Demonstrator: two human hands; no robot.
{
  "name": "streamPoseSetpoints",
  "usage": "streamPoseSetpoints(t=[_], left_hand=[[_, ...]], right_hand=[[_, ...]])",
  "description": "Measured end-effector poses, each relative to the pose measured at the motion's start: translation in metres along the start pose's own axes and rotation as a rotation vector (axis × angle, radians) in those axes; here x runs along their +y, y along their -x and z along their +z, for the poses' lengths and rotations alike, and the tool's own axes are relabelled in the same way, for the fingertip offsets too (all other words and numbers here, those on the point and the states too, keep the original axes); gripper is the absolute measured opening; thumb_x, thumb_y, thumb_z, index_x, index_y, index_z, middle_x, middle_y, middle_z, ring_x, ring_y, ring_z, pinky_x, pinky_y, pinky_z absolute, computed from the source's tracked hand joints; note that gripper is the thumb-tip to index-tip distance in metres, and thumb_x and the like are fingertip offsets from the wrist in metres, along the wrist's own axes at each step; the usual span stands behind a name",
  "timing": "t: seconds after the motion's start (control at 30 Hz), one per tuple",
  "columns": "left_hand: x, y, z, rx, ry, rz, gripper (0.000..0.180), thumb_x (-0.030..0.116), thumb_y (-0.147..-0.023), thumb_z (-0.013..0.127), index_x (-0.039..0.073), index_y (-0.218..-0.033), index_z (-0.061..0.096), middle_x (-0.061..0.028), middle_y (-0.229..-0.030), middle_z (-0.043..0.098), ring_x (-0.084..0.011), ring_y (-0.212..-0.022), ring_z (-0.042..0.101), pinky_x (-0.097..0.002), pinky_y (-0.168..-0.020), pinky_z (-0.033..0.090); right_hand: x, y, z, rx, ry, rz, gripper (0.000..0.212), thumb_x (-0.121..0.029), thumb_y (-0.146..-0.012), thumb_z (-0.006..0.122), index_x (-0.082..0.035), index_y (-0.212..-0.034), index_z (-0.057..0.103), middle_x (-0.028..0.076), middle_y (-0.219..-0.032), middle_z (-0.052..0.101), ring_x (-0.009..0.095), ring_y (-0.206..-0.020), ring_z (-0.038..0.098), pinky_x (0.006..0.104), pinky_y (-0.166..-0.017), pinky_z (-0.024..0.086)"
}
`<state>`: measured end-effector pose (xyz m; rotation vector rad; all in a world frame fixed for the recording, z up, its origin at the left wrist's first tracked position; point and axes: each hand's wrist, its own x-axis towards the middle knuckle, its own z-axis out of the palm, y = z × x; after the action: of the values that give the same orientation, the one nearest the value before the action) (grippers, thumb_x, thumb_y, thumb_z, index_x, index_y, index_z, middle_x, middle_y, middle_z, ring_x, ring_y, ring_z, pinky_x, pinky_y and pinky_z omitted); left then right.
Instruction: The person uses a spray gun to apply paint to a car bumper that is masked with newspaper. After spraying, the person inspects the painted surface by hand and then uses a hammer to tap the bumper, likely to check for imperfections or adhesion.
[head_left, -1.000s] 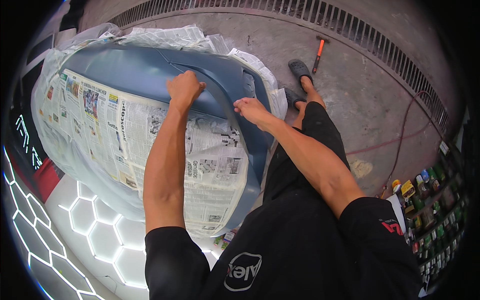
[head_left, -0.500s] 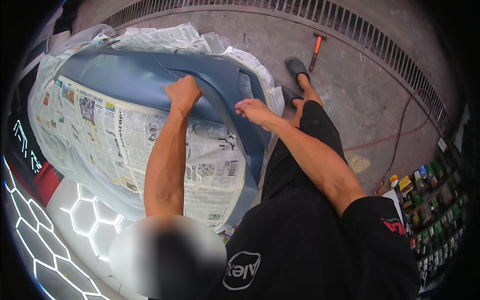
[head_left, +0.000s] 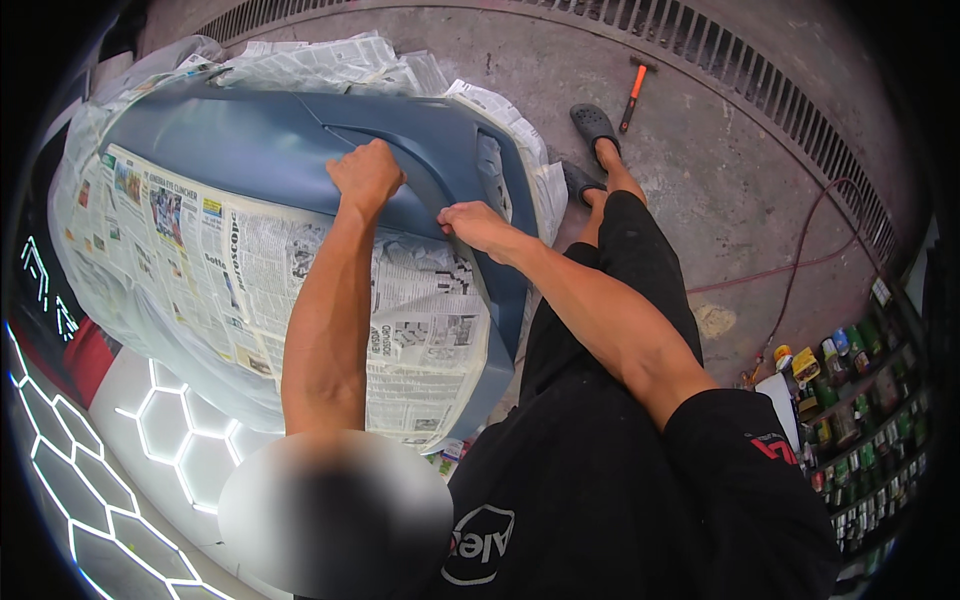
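Before me is a blue-grey car body panel (head_left: 240, 140), bordered and partly covered by taped newspaper sheets (head_left: 410, 380). My left hand (head_left: 366, 176) is closed in a fist over the panel's raised crease; whatever its fingers hold is hidden. To its right, the fingertips of my right hand (head_left: 480, 228) are pinched together over the dark curved edge of the panel, close to the newspaper. Anything in that pinch is too small to make out. Thin clear plastic sheeting (head_left: 200, 365) hangs around the papered area on the left.
A hammer with an orange handle (head_left: 633, 98) lies on the concrete floor near my dark clog (head_left: 595, 128). Beyond it runs a floor grate (head_left: 735, 65). A red hose (head_left: 800, 245) trails across the floor at right, beside shelves of bottles and cans (head_left: 870, 430).
My right hand has moved left, nearer my left hand, its fingertips now over the curved edge. My left hand has stayed nearly in place, still closed.
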<state>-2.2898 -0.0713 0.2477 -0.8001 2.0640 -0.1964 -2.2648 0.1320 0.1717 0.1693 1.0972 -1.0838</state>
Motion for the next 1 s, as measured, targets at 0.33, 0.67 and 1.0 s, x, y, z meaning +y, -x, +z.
streamPoseSetpoints(t=[0.33, 0.67, 1.0], left_hand=[[0.003, 0.004, -0.006, -0.034, -0.003, -0.030, 0.042, 0.041, -0.085, 0.089, 0.008, -0.110, 0.083, -0.0150, -0.116, 0.082, -0.0359, -0.114, 0.077, -0.0520, -0.099, 0.052], [0.011, -0.001, 0.000, -0.005, -0.081, -0.011, 0.034, 0.038, -0.088, 0.085, 0.010, -0.107, 0.083, -0.0143, -0.113, 0.083, -0.0346, -0.114, 0.077, -0.0511, -0.097, 0.051], [-0.019, 0.016, 0.007, 0.157, 0.307, -0.057, 0.038, 0.043, -0.104, 0.066, 0.007, -0.098, 0.077, -0.0175, -0.098, 0.079, -0.0409, -0.100, 0.075, -0.0511, -0.092, 0.051]], right_hand=[[0.001, -0.014, 0.005, 0.002, -0.021, 0.124, 0.032, -0.028, -0.108, 0.056, -0.002, -0.105, 0.072, 0.005, -0.100, 0.066, 0.017, -0.098, 0.058, 0.0329, -0.096, 0.044], [0.007, -0.022, 0.009, 0.031, -0.059, 0.155, 0.032, -0.026, -0.110, 0.052, -0.001, -0.101, 0.070, 0.005, -0.099, 0.065, 0.017, -0.097, 0.058, 0.0340, -0.095, 0.045], [0.004, -0.020, 0.007, 0.026, 0.249, 0.008, 0.039, -0.030, -0.103, 0.054, 0.000, -0.115, 0.076, 0.022, -0.123, 0.073, 0.042, -0.118, 0.065, 0.0480, -0.107, 0.047]])
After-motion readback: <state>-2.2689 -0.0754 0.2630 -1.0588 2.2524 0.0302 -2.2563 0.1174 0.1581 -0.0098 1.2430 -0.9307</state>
